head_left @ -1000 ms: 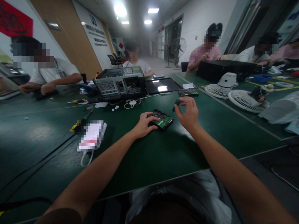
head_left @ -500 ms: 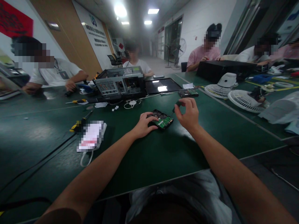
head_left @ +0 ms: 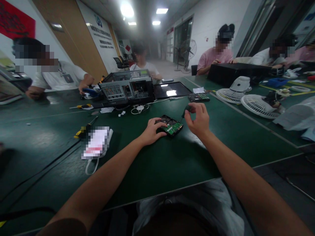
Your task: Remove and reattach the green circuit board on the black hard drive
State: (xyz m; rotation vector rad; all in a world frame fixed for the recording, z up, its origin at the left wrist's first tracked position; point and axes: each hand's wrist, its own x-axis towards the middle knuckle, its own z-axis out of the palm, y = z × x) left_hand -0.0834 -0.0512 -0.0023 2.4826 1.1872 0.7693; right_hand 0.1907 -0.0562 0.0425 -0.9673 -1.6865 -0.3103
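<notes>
A hard drive (head_left: 174, 128) lies on the green table with its circuit board facing up. My left hand (head_left: 153, 131) grips its left side, fingers over the top and thumb along the near edge. In my right hand (head_left: 199, 119) is a small dark-handled screwdriver (head_left: 186, 111), pinched between thumb and fingers. Its thin shaft points down at the right edge of the drive; whether the tip touches a screw is too small to tell. A second hard drive (head_left: 199, 97) rests farther back on the table.
Behind the drive stand an opened computer case (head_left: 125, 88) and a flat dark panel (head_left: 172, 90). White fan parts (head_left: 232, 91) lie at the right. To the left are a yellow-black screwdriver (head_left: 85, 129) and a white power strip (head_left: 108, 141). Several people sit around the table.
My hands and the hard drive stay almost in place; the screwdriver's handle shifts slightly. At the left, a co-worker's hand has moved toward a blue object, and a dark blurred shape appears at the left edge.
</notes>
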